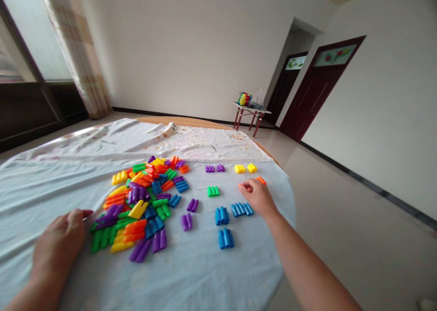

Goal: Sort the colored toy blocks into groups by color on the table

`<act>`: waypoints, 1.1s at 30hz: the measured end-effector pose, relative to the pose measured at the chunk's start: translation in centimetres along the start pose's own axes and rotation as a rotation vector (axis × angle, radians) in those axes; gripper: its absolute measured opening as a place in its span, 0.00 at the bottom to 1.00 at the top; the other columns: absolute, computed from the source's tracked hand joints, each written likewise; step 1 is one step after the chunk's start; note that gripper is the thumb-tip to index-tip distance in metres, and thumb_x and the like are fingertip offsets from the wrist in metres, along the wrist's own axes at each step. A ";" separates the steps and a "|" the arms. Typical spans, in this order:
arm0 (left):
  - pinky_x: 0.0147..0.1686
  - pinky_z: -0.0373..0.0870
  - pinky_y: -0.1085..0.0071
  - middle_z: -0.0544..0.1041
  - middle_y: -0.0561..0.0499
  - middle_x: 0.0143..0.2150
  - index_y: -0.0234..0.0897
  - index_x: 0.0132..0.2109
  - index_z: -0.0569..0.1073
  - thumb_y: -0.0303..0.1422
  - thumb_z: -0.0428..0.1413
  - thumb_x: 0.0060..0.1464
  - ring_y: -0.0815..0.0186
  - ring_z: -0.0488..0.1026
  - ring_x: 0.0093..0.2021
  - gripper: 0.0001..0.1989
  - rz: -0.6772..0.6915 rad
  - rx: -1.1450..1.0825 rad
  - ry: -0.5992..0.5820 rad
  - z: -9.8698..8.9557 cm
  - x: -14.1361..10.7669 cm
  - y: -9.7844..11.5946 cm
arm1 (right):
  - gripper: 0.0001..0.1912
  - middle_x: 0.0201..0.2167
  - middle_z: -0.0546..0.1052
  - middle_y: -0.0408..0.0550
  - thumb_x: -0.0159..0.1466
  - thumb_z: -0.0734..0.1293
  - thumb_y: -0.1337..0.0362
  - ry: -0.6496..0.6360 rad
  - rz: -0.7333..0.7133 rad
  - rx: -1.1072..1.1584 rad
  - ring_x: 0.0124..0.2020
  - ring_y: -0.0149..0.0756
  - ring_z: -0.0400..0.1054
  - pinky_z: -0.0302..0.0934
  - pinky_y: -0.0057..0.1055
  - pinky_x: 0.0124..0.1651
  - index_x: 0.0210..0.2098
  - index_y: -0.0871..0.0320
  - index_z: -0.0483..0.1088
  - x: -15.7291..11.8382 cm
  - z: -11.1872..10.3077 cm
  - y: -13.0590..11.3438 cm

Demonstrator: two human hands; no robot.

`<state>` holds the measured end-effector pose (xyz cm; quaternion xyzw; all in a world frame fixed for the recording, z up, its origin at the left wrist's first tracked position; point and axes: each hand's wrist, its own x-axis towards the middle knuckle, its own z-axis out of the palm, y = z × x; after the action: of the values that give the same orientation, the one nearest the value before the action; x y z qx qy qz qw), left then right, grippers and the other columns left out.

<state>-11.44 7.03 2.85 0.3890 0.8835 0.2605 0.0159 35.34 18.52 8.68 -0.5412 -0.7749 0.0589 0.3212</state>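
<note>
Colourful ribbed plastic pieces lie in a heap (136,201) on the cloth-covered table (191,274). My left hand (63,238) rests at the heap's left edge, fingers partly spread and nothing seen in them. My right hand (257,195) is at the right, its fingers closed on an orange piece (249,189), mostly hidden. Another orange piece (261,180) lies just behind it. Nearby sit yellow pieces (240,168), purple pieces (215,168), a green piece (213,191) and blue pieces (222,215). Two purple pieces (192,205) lie between these and the heap.
A small side table (252,108) with a colourful bag (244,99) and a clear plastic bag (257,99) stands by the far wall. Dark red doors (322,85) are at the right, a curtain (77,42) and window at the left. The table's rounded edge runs along the right.
</note>
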 end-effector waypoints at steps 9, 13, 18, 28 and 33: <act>0.41 0.66 0.65 0.76 0.44 0.42 0.37 0.39 0.74 0.40 0.35 0.56 0.57 0.69 0.45 0.24 -0.014 -0.073 -0.048 -0.6 -0.5 0.7 | 0.10 0.40 0.76 0.50 0.59 0.66 0.65 -0.376 -0.299 0.104 0.45 0.37 0.68 0.59 0.31 0.51 0.41 0.59 0.73 0.8 7.7 -11.8; 0.43 0.66 0.66 0.76 0.45 0.41 0.38 0.38 0.74 0.38 0.35 0.57 0.59 0.69 0.45 0.23 0.036 -0.054 -0.027 -0.4 -0.6 0.5 | 0.14 0.45 0.75 0.51 0.60 0.66 0.63 -0.439 -0.414 0.098 0.50 0.39 0.65 0.56 0.34 0.54 0.45 0.59 0.72 1.5 10.6 -16.2; 0.44 0.65 0.61 0.75 0.40 0.44 0.38 0.44 0.75 0.44 0.37 0.57 0.55 0.69 0.45 0.25 0.104 0.018 -0.023 -0.3 -1.1 0.9 | 0.25 0.56 0.67 0.52 0.60 0.64 0.48 -0.419 -0.591 0.078 0.58 0.44 0.56 0.51 0.42 0.58 0.52 0.55 0.68 1.2 13.3 -22.6; 0.47 0.63 0.52 0.73 0.36 0.50 0.37 0.47 0.77 0.46 0.35 0.57 0.46 0.67 0.50 0.30 0.109 0.089 -0.042 -0.5 -1.4 1.6 | 0.27 0.59 0.64 0.53 0.58 0.64 0.48 -0.511 -0.587 -0.088 0.61 0.50 0.49 0.39 0.55 0.61 0.53 0.55 0.66 1.2 14.1 -22.5; 0.47 0.63 0.52 0.73 0.36 0.49 0.37 0.45 0.77 0.47 0.34 0.57 0.46 0.67 0.51 0.31 0.110 0.082 -0.043 -0.6 -1.4 1.6 | 0.23 0.57 0.66 0.56 0.61 0.62 0.49 -0.498 -0.433 -0.107 0.58 0.50 0.55 0.48 0.50 0.58 0.50 0.57 0.70 1.1 11.7 -18.6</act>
<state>-9.52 6.65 3.84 0.4427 0.8702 0.2161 0.0046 13.62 14.92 8.19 -0.3492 -0.9285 0.0789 0.0983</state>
